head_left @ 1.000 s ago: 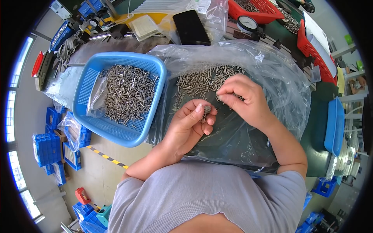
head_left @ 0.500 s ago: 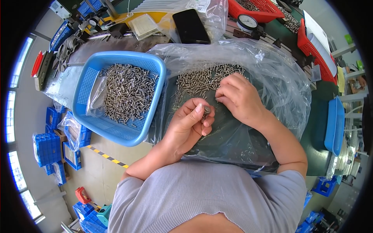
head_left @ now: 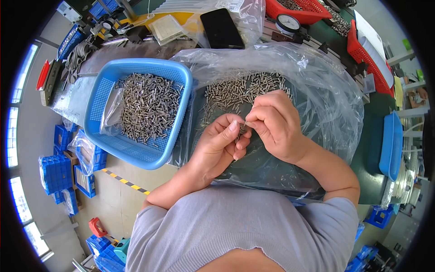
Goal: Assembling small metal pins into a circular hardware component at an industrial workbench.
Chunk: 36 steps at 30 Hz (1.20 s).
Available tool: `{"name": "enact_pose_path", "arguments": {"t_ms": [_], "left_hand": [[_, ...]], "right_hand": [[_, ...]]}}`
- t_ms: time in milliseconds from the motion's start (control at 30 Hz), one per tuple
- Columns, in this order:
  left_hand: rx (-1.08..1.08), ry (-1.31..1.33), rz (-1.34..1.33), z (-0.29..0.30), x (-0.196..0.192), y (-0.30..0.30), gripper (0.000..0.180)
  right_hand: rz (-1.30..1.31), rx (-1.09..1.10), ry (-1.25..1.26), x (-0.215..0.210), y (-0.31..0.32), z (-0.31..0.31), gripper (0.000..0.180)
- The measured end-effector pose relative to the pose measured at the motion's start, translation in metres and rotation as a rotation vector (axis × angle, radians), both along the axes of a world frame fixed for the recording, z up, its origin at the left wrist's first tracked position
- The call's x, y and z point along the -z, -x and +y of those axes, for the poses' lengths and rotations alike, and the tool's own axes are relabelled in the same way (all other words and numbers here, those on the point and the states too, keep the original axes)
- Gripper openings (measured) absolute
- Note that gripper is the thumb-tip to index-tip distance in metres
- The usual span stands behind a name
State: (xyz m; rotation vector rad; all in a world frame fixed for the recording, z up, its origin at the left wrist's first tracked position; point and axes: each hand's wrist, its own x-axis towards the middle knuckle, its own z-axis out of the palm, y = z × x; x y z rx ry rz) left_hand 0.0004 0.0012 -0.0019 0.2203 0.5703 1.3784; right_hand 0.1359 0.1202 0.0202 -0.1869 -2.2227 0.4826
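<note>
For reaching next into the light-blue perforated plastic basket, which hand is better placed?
Probably the left hand: it is nearer the basket, though holding small grey metal parts; the right hand is farther.

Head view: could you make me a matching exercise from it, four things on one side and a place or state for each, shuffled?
1. left hand
2. black phone
3. dial gauge
4. large blue basket

A. has a round white face
B. heaped with small metal pins
C. close beside the right hand
D. screen dark

Pairs: 1-C, 2-D, 3-A, 4-B.
</note>
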Motion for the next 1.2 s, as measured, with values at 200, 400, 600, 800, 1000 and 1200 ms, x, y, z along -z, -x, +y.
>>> {"name": "enact_pose_path", "arguments": {"t_ms": [200,400,600,800,1000,1200], "left_hand": [[-0.007,0.016,-0.004,0.001,-0.001,0.0,0.02],[-0.022,-0.006,-0.023,0.0,0.002,0.0,0.02],[-0.034,-0.014,-0.035,-0.001,0.005,0.001,0.02],[-0.009,0.001,-0.019,0.0,0.002,0.001,0.022],[0.065,-0.011,0.006,0.0,0.001,0.002,0.026],[0.021,0.004,-0.014,-0.001,0.001,-0.001,0.023]], "right_hand": [[0.038,0.008,-0.09,0.003,0.002,-0.001,0.021],[0.048,0.008,-0.144,0.004,0.003,-0.003,0.022],[-0.033,-0.121,0.208,0.002,-0.001,-0.008,0.012],[-0.095,-0.18,0.551,-0.003,-0.005,0.0,0.011],[-0.231,-0.247,0.506,-0.009,-0.008,0.005,0.017],[-0.212,-0.268,0.491,-0.01,-0.01,0.009,0.014]]}}
